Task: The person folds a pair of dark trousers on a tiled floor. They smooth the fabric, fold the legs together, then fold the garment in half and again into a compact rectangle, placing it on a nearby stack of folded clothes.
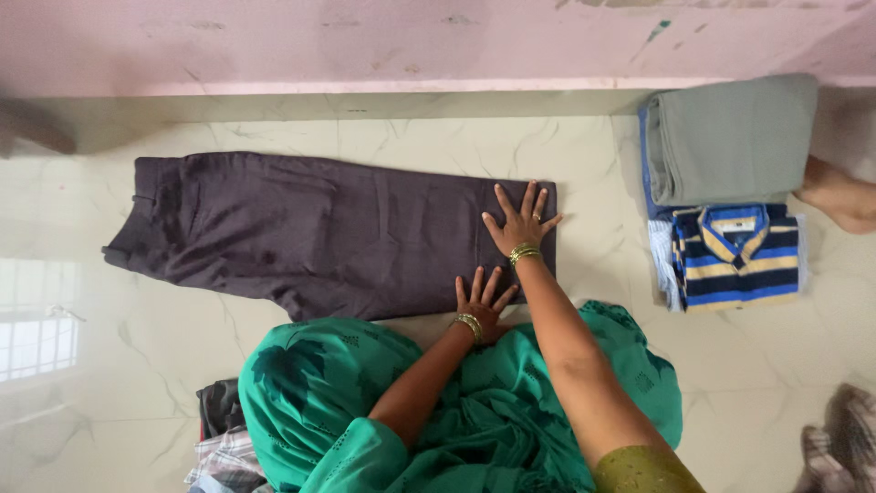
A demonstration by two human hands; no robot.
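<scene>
Head camera, looking down at a pale marble floor (383, 137) that meets a pink wall (365, 41) along the top. A pair of dark trousers (310, 233) lies flat on the floor, folded lengthwise, waistband to the left and the folded end to the right. The left hand (483, 301) presses flat on the trousers' near edge, fingers (478, 281) spread wide, holding nothing. The right hand (520, 221) lies flat near the trousers' right-hand edge, fingers (502, 201) also spread wide and holding nothing; both wrists wear gold bangles. Green cloth (365, 393) of the person's clothing fills the lower middle. Well apart to the right sits a stack of folded clothes: a grey folded garment (735, 137) and, just beside it, a blue-and-yellow striped shirt (739, 257). Bare floor lies between the trousers and this stack, and wide open floor to the left. A bare foot (839, 196) shows at the right edge.
</scene>
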